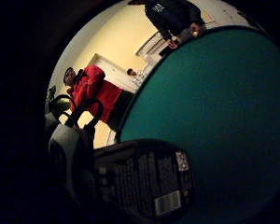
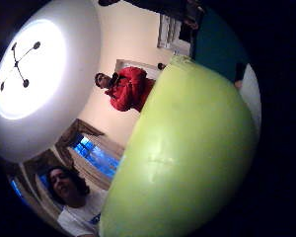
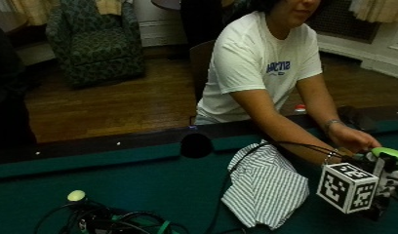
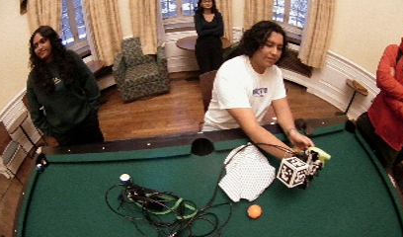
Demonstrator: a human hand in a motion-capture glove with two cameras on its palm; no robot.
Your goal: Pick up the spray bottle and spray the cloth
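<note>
Cloth first: the striped white fabric cloth lies flat on the green felt pool table, unsprayed as far as shows. At its three o'clock, the black-gloved right hand wraps the lime-green plastic spray bottle; spraying remains.

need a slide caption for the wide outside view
Seated person's gloved right hand holds a green-topped spray bottle beside a striped cloth on the green pool table.

Wooden floor, patterned green armchair, cream curtains beside windows.
</note>
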